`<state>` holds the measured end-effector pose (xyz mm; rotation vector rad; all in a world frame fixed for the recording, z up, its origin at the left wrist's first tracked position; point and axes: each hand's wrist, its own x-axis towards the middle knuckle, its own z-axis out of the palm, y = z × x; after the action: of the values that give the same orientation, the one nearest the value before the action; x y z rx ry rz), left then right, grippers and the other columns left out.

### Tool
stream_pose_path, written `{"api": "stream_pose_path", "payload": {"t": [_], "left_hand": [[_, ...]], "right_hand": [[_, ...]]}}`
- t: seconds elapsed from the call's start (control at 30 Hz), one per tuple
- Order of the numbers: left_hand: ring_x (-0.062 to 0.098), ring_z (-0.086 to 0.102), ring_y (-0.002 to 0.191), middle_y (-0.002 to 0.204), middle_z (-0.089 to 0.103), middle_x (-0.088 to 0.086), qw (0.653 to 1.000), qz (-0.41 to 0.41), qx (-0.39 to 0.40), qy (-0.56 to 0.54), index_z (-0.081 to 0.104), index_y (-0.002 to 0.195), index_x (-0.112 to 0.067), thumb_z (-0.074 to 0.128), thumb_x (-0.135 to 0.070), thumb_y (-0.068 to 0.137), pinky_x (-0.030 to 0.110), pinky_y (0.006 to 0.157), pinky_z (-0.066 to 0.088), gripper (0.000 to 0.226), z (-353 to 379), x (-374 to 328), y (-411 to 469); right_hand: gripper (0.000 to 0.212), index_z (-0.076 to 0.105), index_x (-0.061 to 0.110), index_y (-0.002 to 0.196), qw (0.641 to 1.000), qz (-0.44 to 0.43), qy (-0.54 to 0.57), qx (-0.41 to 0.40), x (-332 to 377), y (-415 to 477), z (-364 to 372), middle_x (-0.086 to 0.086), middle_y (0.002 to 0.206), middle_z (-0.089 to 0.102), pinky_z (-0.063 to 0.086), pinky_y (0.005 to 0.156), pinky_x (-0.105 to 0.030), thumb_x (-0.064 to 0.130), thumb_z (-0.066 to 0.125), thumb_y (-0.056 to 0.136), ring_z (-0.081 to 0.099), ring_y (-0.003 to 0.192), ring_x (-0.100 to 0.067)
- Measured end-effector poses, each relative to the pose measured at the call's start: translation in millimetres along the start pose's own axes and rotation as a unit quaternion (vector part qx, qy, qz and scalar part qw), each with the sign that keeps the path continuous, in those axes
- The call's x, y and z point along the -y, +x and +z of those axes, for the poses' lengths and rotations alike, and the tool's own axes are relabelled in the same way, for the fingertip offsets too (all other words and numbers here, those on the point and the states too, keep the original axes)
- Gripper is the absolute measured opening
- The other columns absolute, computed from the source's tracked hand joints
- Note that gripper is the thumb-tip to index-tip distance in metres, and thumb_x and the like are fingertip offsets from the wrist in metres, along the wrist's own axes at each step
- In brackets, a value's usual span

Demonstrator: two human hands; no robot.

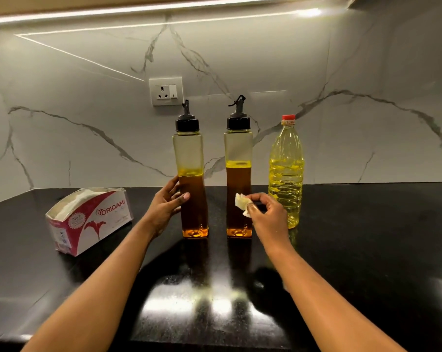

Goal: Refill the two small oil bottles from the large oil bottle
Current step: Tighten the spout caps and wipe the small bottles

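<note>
There, the left grip (pixel 168 203) was closed round the left small bottle (pixel 189 153), low on its body: the thumb (pixel 184 197) lay across the front face and the fingers wrapped its left edge. The bottle stood upright on the black bench (pixel 367 237), its black spout cap (pixel 187 124) on, with dark amber oil reaching to just above the grip.

The right grip (pixel 264 214) was closed on a crumpled white tissue (pixel 242 204), pinched between thumb and fingertips. The tissue sat at the lower front of the right small bottle (pixel 238 153); whether it touched the bottle I cannot tell. That bottle stood upright just beyond the right grip, between the two grips, apart from the left bottle. Its black spout cap (pixel 238 122) was on, and its oil stood a little higher than in the left one.

The large oil bottle (pixel 286 174) stood upright just beyond the right grip and to its right, near the right small bottle but not touching it. Its red cap (pixel 288 117) was on and it held pale yellow oil.

Left of the left grip, well apart from it, an open pink-and-white tissue box (pixel 88 222) marked ORIGAMI lay on the bench with white tissue showing at its top. Above both grips, on the marble wall (pixel 62 85), was a white socket with a switch (pixel 166 91).
</note>
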<state>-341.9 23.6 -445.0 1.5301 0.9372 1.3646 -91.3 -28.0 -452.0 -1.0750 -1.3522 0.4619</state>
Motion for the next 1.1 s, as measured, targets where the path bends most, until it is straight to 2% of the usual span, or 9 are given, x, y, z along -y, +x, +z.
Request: {"api": "stream_pose_path", "payload": {"t": [0.13,0.2,0.27,0.43,0.57,0.77,0.9,1.0,1.1], "left_hand": [[0.013,0.057,0.116,0.128,0.057,0.002,0.973,0.16,-0.147,0.084,0.046,0.137,-0.017,0.073,-0.023,0.082,0.032,0.096,0.051,0.062,14.8,-24.9,-17.2],[0.011,0.062,0.103,0.114,0.062,0.006,0.928,0.267,-0.226,0.127,0.053,0.127,-0.011,0.065,-0.014,0.089,0.027,0.087,0.054,0.04,28.5,-45.9,-28.6],[0.008,0.063,0.097,0.106,0.064,0.003,0.909,0.324,-0.217,0.146,0.055,0.119,-0.018,0.064,-0.012,0.09,0.022,0.081,0.054,0.031,51.4,-63.3,-42.1],[0.011,0.049,0.126,0.14,0.047,0.002,0.974,0.168,-0.042,0.144,0.041,0.137,-0.032,0.069,-0.026,0.083,0.027,0.097,0.048,0.061,106.6,-60.3,-28.4],[0.025,0.036,0.138,0.152,0.033,0.01,0.996,0.062,-0.047,0.039,0.021,0.148,-0.031,0.067,-0.04,0.079,0.04,0.111,0.034,0.084,123.1,-55.8,4.9],[0.025,0.054,0.122,0.134,0.052,0.01,0.995,0.058,-0.061,0.054,0.03,0.142,-0.031,0.073,-0.054,0.071,0.044,0.105,0.044,0.086,129.4,-50.0,31.9],[0.023,0.058,0.115,0.123,0.055,0.004,0.991,0.099,-0.05,0.069,0.035,0.141,-0.028,0.073,-0.05,0.076,0.035,0.098,0.049,0.078,128.3,-52.7,20.8],[0.017,0.06,0.109,0.115,0.056,-0.004,0.991,0.113,-0.045,0.052,0.036,0.14,-0.028,0.067,-0.034,0.079,0.029,0.093,0.051,0.069,128.8,-58.9,3.9],[0.016,0.059,0.11,0.116,0.056,-0.002,0.993,0.107,-0.041,0.036,0.037,0.138,-0.032,0.07,-0.036,0.073,0.035,0.096,0.051,0.073,125.4,-63.0,-12.6]], "right_hand": [[0.014,0.062,0.025,0.08,0.993,0.064,0.077,-0.064,-0.9,8.9,-9.9,-0.002,0.094,0.065,0.054,0.071,-0.033,0.013,0.065,0.086,0.062,0.085,-0.016],[0.012,0.062,0.024,0.082,0.982,0.104,0.132,-0.088,-0.1,10.7,-16.5,-0.003,0.091,0.066,0.054,0.063,-0.029,0.013,0.065,0.087,0.063,0.083,-0.017],[0.009,0.062,0.019,0.087,0.969,0.129,0.179,-0.108,0.1,11.3,-21.2,0.0,0.089,0.065,0.052,0.06,-0.023,0.011,0.067,0.086,0.063,0.081,-0.015],[0.011,0.06,0.012,0.091,0.95,0.185,0.213,-0.134,-8.0,12.0,-27.3,-0.003,0.094,0.062,0.055,0.07,-0.028,0.003,0.064,0.086,0.062,0.09,-0.019],[0.025,0.059,0.022,0.083,0.949,0.196,0.204,-0.136,-17.3,15.3,-28.4,-0.008,0.102,0.066,0.054,0.069,-0.028,-0.001,0.069,0.079,0.063,0.091,-0.019],[0.022,0.061,0.012,0.1,0.945,0.208,0.224,-0.111,-17.1,20.0,-28.7,-0.007,0.102,0.067,0.054,0.075,-0.029,0.0,0.067,0.082,0.065,0.093,-0.018],[0.024,0.061,0.015,0.099,0.946,0.212,0.232,-0.083,-14.2,19.1,-29.6,-0.006,0.1,0.066,0.048,0.06,-0.021,-0.004,0.062,0.084,0.063,0.084,-0.013],[0.022,0.065,0.016,0.094,0.943,0.223,0.242,-0.045,-6.2,15.7,-28.5,-0.006,0.1,0.066,0.049,0.063,-0.021,-0.004,0.061,0.086,0.061,0.088,-0.014],[0.017,0.066,0.013,0.086,0.944,0.211,0.253,-0.008,9.0,6.6,-30.9,-0.002,0.086,0.065,0.05,0.06,-0.017,-0.004,0.062,0.085,0.062,0.08,-0.012]]}}
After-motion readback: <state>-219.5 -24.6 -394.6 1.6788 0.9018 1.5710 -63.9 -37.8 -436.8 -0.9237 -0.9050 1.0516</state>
